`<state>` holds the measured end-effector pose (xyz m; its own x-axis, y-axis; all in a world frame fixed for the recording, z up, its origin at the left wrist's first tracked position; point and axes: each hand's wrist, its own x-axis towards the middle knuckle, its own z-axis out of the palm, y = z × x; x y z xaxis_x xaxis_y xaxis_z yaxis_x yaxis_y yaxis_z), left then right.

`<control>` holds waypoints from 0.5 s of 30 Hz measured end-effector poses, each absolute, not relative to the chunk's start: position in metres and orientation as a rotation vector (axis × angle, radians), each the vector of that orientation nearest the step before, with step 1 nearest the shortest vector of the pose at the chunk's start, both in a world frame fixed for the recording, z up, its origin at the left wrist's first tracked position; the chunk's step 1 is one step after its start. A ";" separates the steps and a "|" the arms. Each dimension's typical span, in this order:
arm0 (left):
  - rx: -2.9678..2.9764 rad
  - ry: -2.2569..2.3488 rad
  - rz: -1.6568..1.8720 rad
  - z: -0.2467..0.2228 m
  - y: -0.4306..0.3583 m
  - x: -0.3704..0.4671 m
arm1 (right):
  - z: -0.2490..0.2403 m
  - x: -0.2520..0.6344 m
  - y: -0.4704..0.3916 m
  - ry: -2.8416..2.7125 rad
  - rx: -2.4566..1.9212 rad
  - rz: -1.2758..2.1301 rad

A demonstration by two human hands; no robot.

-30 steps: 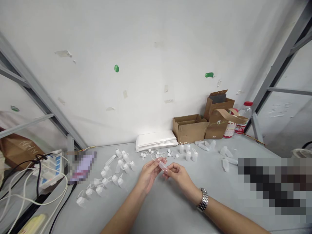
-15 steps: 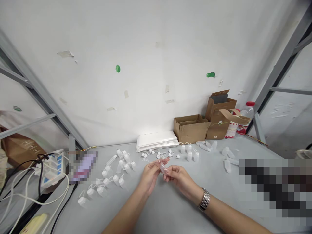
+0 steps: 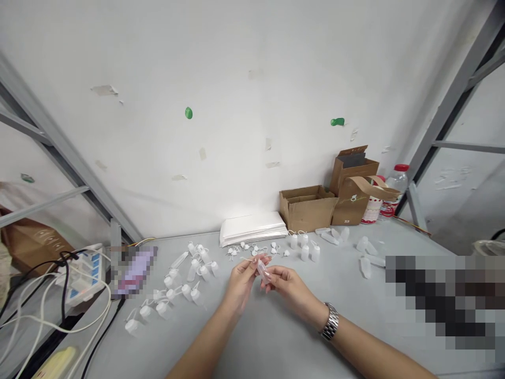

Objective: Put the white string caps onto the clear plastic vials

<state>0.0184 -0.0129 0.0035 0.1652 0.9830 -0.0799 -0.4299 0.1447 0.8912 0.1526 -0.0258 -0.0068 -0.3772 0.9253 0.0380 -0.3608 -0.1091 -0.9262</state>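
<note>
Translucent plastic squeeze bottle [image 3: 263, 271], held between both hands above grey table [image 3: 260, 342]

Left hand [image 3: 241, 280]: thumb and fingers together, pinching the bottle's far end; a thin white strap shows beside the fingertips. Seating of any cap at that end: cannot tell, fingers cover it.

Right hand [image 3: 287, 286]: thumb and curled fingers closed on the bottle's near end. Bottle tilted. Metal-link wristwatch [image 3: 330, 321] on the right wrist.

Beyond the hands: small white caps [image 3: 254, 249], some with thin straps, scattered in front of a stack of white sheets [image 3: 252, 227]. Just right of these, four small strapped bottles [image 3: 305, 253] upright. Farther right, translucent bottles [image 3: 365, 267] in loose groups, several on their sides.

Left part of the table: many white-capped bottles [image 3: 193, 270], most with looped straps, one slimmer and lying down.

Back right, against the wall: open cardboard box [image 3: 310, 213], touching or nearly touching a brown paper bag [image 3: 351, 202]; red-capped clear bottle [image 3: 397, 181] beside the bag. Far left: white power strip [image 3: 84, 279] with cables; pixelated purple item nearby, identity unclear.
</note>
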 end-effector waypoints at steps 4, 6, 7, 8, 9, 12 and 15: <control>0.927 0.727 1.112 0.003 -0.014 0.017 | -0.008 0.154 -0.027 -0.997 -0.575 1.838; 0.966 0.698 1.075 0.003 -0.014 0.016 | -0.007 0.155 -0.027 -0.907 -0.504 1.942; 0.987 0.706 1.076 0.004 -0.014 0.015 | -0.006 0.156 -0.026 -0.890 -0.495 1.972; 1.010 0.736 1.096 0.004 -0.014 0.015 | -0.005 0.156 -0.026 -0.900 -0.511 1.975; 1.031 0.786 1.129 0.004 -0.014 0.015 | -0.004 0.157 -0.025 -0.936 -0.553 1.944; 1.050 0.951 1.226 0.004 -0.013 0.017 | 0.001 0.158 -0.022 -1.100 -0.773 1.716; 0.987 0.916 1.208 0.006 -0.014 0.020 | 0.001 0.159 -0.021 -1.157 -0.877 1.622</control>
<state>0.0197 -0.0138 0.0060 0.1323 0.9903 -0.0418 -0.3073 0.0811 0.9481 0.1588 -0.0210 0.0013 -0.3147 0.9486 -0.0343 -0.2762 -0.1261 -0.9528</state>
